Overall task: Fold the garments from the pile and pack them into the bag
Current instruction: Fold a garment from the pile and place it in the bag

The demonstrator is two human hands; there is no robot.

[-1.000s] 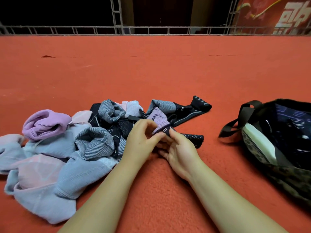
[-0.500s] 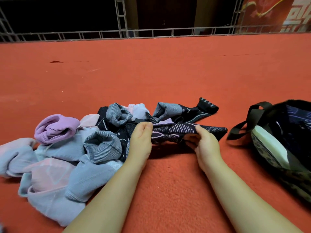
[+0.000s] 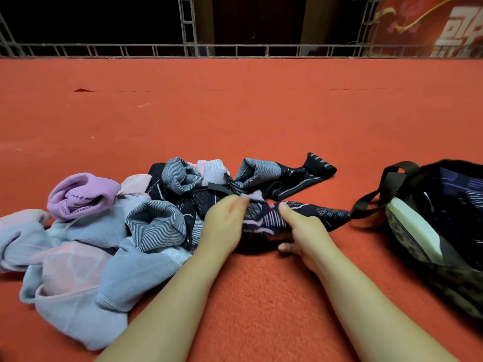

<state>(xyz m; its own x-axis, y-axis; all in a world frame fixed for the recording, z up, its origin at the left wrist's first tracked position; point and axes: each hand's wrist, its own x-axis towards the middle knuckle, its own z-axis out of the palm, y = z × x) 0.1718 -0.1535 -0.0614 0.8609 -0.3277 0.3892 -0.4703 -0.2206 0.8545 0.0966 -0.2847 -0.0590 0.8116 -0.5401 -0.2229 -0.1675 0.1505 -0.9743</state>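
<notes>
Pinched between right hand (image 3: 303,228) and blurred left hand (image 3: 224,226): dark sock (image 3: 300,215), long axis left-right, bag (image 3: 444,231) right, nearer right hand.

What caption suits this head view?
Two hands fold a dark patterned garment between clothes pile and bag.

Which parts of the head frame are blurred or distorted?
Head view: left hand is motion-smeared at the fingertips; right hand and dark patterned garment stay sharper; wide-angle lens bends the far railing; bag interior is dim.
</notes>
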